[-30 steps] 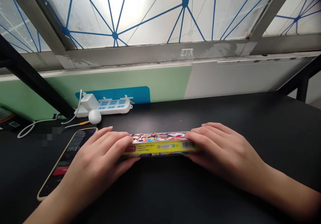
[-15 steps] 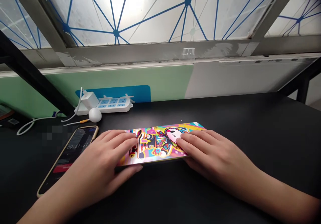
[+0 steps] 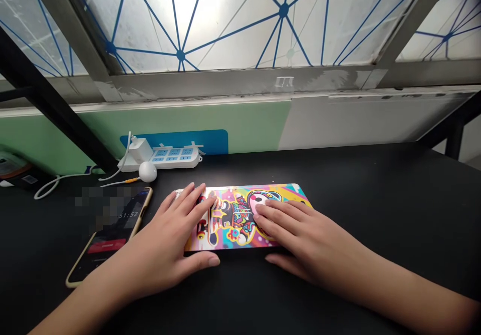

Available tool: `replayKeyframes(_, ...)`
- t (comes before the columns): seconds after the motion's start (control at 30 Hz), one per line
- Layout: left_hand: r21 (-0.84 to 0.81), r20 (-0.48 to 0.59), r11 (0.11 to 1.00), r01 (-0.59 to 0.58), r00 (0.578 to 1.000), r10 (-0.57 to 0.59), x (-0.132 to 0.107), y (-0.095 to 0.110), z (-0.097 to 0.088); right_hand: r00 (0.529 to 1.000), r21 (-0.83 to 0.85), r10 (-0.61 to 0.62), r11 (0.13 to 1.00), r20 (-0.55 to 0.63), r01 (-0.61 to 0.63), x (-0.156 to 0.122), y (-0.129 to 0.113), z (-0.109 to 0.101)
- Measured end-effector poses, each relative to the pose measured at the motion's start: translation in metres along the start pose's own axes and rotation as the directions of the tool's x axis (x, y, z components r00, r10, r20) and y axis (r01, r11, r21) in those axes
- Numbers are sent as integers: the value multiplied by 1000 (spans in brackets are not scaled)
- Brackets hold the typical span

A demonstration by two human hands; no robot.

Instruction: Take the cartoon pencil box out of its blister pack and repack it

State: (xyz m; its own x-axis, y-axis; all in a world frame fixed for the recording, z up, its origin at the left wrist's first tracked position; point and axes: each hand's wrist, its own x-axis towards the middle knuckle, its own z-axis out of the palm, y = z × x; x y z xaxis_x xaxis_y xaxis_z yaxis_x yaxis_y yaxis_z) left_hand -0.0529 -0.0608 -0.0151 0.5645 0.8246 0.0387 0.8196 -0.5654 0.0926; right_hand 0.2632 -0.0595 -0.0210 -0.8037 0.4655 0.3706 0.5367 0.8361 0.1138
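A flat rectangular thing with a bright cartoon print (image 3: 236,220) lies on the black desk; its exact kind I cannot tell. The print shows a character in patterned clothes on a pink, yellow and blue ground. My left hand (image 3: 184,225) rests flat over its left end, fingers spread, with the thumb on the desk just in front of the near edge. Across its right part lies my right hand (image 3: 300,230), fingers stretched out over the character's head and thumb in front of the near edge. Both palms hide parts of the two ends.
A phone (image 3: 108,245) with a running timer lies left of my left forearm, partly covered by it. Behind it are a white power strip (image 3: 176,158) with a plugged-in charger, a round white device (image 3: 148,172) and cables. A black desk frame bar (image 3: 56,109) slants up at the left.
The printed thing's near edge has come down, and it now lies flat on the desk. My fingers have flattened out on it, and both thumbs now rest away from its near edge.
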Motion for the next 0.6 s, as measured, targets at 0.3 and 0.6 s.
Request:
replayKeyframes(0.3,-14,-28,998,58,998,-59,4,0,1,996,7,22,1000,85,-22,10,-3,7)
replayKeyframes(0.6,-59,28,994,95,995,-93,3,3,-2,982,70,17,997,189,-31,62,-34,19)
